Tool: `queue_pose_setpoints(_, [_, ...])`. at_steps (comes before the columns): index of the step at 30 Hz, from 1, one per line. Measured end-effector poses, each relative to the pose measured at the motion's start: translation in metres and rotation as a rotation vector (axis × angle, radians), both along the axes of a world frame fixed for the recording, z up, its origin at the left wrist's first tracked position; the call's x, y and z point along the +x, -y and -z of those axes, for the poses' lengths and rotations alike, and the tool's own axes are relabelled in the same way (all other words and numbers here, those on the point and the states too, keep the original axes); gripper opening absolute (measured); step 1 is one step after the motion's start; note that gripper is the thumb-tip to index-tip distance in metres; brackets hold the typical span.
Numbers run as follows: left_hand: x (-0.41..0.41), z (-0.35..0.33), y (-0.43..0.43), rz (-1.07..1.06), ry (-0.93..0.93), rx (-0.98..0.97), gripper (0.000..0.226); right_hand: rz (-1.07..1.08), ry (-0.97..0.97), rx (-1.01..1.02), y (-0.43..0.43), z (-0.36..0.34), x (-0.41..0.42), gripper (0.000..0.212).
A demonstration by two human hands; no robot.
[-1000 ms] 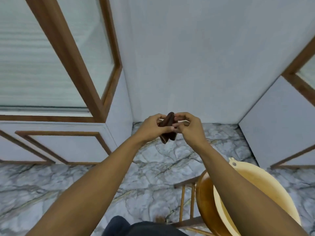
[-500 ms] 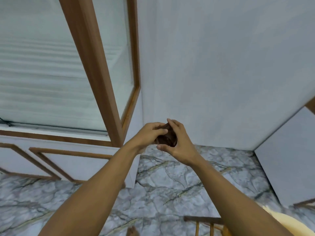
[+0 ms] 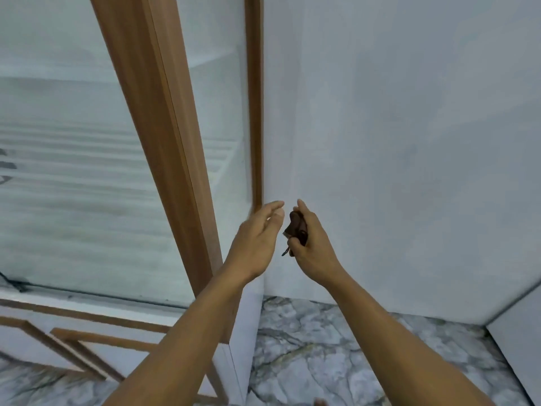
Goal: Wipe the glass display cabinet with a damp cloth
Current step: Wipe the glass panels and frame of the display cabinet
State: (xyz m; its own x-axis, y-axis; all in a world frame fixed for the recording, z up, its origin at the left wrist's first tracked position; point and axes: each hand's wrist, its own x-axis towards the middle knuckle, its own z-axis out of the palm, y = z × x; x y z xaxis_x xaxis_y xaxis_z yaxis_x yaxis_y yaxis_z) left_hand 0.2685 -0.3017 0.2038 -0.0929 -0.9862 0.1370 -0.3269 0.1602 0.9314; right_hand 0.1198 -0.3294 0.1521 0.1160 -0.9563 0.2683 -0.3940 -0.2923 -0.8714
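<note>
A bunched brown cloth (image 3: 297, 230) is gripped in the right hand (image 3: 313, 244); the left hand (image 3: 257, 241) (fingers loose, empty) is held at its nine o'clock, before the glass display cabinet (image 3: 87, 171).

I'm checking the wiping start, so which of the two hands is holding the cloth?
The right hand holds the bunched dark brown cloth. The left hand is open and empty, beside the cabinet's wooden post.

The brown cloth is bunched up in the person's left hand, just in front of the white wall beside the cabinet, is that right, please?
Not quite: the head view shows the brown cloth bunched in the right hand; the left hand is open and empty.
</note>
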Motion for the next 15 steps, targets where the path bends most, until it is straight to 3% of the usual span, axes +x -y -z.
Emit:
queue_pose_setpoints(4, [-0.002, -0.016, 0.053, -0.130, -0.165, -0.016, 0.047, -0.105, 0.010, -0.131, 0.082, -0.040, 0.015, 0.081])
queue_pose_setpoints(8, [-0.010, -0.023, 0.099, -0.260, -0.176, -0.073, 0.064, -0.226, 0.048, -0.229, 0.169, -0.071, 0.021, 0.080])
queue_pose_setpoints(15, [-0.021, -0.080, 0.174, -0.447, -0.226, -0.182, 0.050, -0.410, 0.225, -0.435, 0.305, -0.124, 0.035, 0.081])
